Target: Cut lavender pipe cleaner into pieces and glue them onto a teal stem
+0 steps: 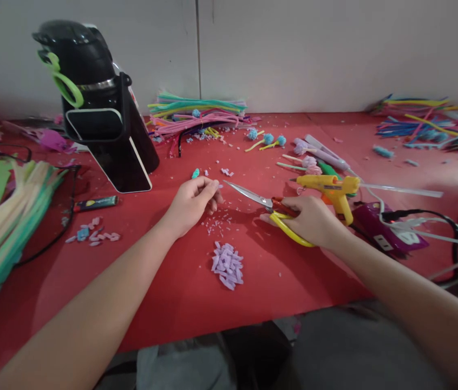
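1. Head view: red table [164,314], spread beneath scissors [253,196] and everything around them.
2. Black bottle [93,62], standing well left of scissors and farther back.
3. Scissors, pointing leftward, blades nearly or fully together.
4. Yellow glue gun [326,185], just beyond scissors' handles, to the right.
5. Right grip [312,219], wrapped around scissors' handles.
6. Left grip [192,203], just left of scissors' tips, fingers curled; cannot tell whether pinching anything.
7. Pile of lilac pieces [228,265], nearer than scissors.
8. Lilac crumbs [218,223], scattered close before scissors' tips.
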`<act>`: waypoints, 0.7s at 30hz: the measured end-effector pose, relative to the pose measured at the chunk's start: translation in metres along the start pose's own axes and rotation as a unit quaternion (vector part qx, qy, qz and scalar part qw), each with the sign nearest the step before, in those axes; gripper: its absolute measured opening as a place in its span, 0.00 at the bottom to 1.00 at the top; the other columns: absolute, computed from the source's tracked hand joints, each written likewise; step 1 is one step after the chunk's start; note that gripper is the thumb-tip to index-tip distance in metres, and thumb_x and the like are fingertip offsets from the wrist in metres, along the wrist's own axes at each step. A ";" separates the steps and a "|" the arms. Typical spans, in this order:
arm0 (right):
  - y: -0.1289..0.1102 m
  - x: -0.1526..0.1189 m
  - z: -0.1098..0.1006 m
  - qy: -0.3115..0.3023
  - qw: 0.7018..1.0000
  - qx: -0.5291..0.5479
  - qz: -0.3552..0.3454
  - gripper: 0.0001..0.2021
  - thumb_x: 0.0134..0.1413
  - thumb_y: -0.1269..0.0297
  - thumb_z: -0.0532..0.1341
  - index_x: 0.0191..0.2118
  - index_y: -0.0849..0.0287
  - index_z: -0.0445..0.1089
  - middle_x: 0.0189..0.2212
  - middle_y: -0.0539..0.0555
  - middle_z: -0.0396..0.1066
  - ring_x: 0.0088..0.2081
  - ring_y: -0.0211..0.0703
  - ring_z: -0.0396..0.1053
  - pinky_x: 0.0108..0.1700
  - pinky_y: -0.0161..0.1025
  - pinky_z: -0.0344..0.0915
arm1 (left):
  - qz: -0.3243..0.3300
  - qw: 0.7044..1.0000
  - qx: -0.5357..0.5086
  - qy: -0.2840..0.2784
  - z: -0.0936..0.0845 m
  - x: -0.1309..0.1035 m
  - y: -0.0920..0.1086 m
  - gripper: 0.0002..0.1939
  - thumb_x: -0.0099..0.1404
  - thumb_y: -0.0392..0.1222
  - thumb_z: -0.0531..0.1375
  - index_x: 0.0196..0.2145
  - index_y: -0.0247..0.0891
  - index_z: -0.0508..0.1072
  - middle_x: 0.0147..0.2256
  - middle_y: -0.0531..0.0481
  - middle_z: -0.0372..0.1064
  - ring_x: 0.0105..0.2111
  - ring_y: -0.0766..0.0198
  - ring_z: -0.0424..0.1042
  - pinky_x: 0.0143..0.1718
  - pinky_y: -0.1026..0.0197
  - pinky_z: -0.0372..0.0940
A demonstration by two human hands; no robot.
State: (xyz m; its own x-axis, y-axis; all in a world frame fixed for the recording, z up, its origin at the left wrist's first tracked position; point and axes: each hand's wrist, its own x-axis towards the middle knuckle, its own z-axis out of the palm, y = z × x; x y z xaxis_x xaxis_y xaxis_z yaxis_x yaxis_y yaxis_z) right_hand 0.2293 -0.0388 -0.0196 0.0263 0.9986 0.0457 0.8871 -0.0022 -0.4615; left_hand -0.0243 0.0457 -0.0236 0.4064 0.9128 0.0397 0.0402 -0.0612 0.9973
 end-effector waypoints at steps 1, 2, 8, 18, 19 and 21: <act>0.000 0.000 0.000 -0.001 1.000 0.008 0.001 0.34 0.45 0.26 0.59 0.20 0.56 0.56 0.18 0.46 0.51 0.22 0.35 0.49 0.24 0.37 0.48 | -0.003 1.000 -0.002 0.001 0.001 0.000 0.000 0.12 0.69 0.46 0.58 0.30 0.37 0.70 0.27 0.50 0.72 0.22 0.71 0.66 0.24 0.66 0.63; 0.000 -0.001 -0.001 0.001 1.000 0.016 0.003 0.34 0.45 0.26 0.59 0.20 0.56 0.56 0.18 0.46 0.51 0.22 0.35 0.49 0.24 0.37 0.48 | -0.006 1.000 -0.004 0.001 0.001 0.000 0.001 0.12 0.69 0.46 0.58 0.30 0.37 0.69 0.27 0.50 0.72 0.22 0.71 0.66 0.24 0.65 0.62; -0.002 -0.002 -0.001 0.003 0.999 0.025 0.026 0.34 0.42 0.24 0.60 0.22 0.55 0.56 0.19 0.47 0.53 0.23 0.36 0.51 0.26 0.38 0.48 | 0.011 0.993 0.103 -0.057 -0.008 -0.012 0.027 0.16 0.68 0.48 0.59 0.25 0.37 0.70 0.22 0.55 0.65 0.21 0.72 0.60 0.25 0.65 0.59; -0.005 0.000 -0.001 -0.009 0.999 0.005 0.035 0.34 0.43 0.25 0.59 0.21 0.55 0.53 0.18 0.46 0.53 0.23 0.36 0.51 0.25 0.37 0.47 | -0.098 0.869 0.307 -0.376 -0.009 -0.038 0.058 0.17 0.63 0.54 0.63 0.28 0.37 0.78 0.23 0.53 0.70 0.24 0.69 0.64 0.24 0.65 0.55; -0.005 0.000 -0.001 -0.008 0.999 0.004 0.032 0.34 0.43 0.25 0.59 0.21 0.55 0.54 0.18 0.47 0.54 0.23 0.36 0.51 0.25 0.37 0.47 | -0.099 0.868 0.314 -0.372 -0.008 -0.039 0.058 0.18 0.63 0.56 0.63 0.26 0.37 0.76 0.23 0.54 0.69 0.24 0.69 0.63 0.24 0.65 0.55; -0.005 0.000 -0.001 -0.006 1.000 0.004 0.027 0.33 0.44 0.26 0.59 0.21 0.55 0.54 0.18 0.47 0.55 0.23 0.36 0.53 0.25 0.37 0.48 | -0.081 0.880 0.327 -0.334 -0.008 -0.038 0.058 0.22 0.63 0.58 0.62 0.23 0.36 0.70 0.21 0.56 0.64 0.23 0.70 0.60 0.24 0.64 0.53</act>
State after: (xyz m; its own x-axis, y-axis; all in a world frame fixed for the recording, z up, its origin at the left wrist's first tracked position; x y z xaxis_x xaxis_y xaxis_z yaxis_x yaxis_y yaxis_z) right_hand 0.2252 -0.0385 -0.0162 0.0685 0.9976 0.0102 0.8807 -0.0557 -0.4704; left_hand -0.0451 0.0105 0.0337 0.7837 0.5041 -0.3629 0.5759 -0.3710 0.7285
